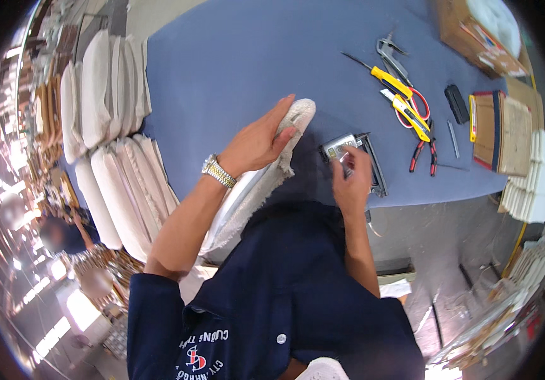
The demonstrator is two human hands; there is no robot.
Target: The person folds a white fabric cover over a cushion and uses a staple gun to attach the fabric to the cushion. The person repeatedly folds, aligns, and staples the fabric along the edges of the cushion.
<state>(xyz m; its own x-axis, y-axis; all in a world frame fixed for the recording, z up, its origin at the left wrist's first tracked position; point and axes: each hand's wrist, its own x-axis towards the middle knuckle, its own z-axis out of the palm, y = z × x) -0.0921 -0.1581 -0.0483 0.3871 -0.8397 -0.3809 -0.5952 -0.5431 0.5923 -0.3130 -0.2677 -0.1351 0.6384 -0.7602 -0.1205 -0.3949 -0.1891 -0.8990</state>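
Observation:
My left hand [256,142], with a metal watch at the wrist, grips the far end of a padded panel [250,196] covered in off-white fabric. The panel stands on edge, and frayed cloth hangs along its right side. Just right of it, a silver and black staple gun [338,147] lies at the table's near edge. Curled over that tool is my right hand [353,180], fingers closed at its body; the palm hides part of the grip.
The blue-covered table [234,57] carries padded panels [123,171] stacked at left. At right lie a yellow-handled screwdriver [390,82], a yellow utility knife [412,117], red-handled pliers [423,158] and a black case [456,103]. A cardboard box [475,44] stands far right.

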